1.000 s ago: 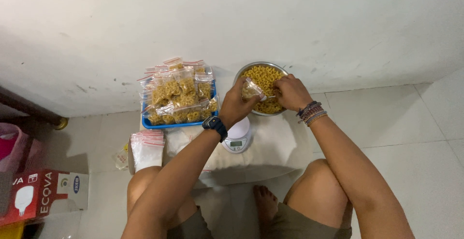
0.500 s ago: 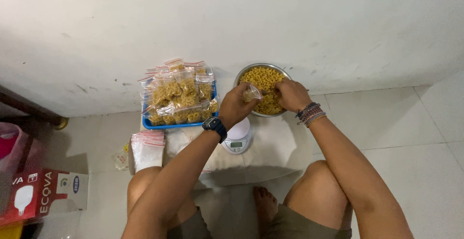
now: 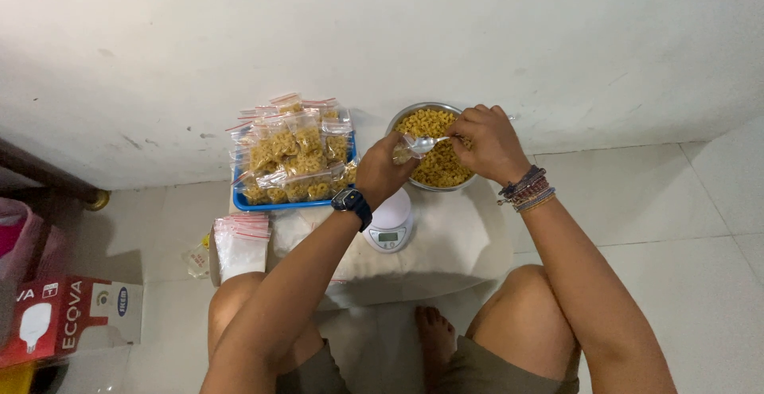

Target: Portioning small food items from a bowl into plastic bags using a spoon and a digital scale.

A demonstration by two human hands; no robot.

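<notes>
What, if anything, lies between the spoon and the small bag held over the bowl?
Nothing visible. The right hand holds the spoon with its tip right at the mouth of the bag, which the left hand holds at the rim of the bowl of pasta. No other thing sits between them.

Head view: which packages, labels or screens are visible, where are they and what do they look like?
Filled clear bags: yellow pasta, red-striped tops, heaped in blue tray.
Empty bags: clear stack, red strips, left of scale.
Small bag: clear, held by left hand; right hand holds spoon.
Scale screen: small greenish rectangle on white round scale.
Carton: red-and-white box, lower left.
</notes>
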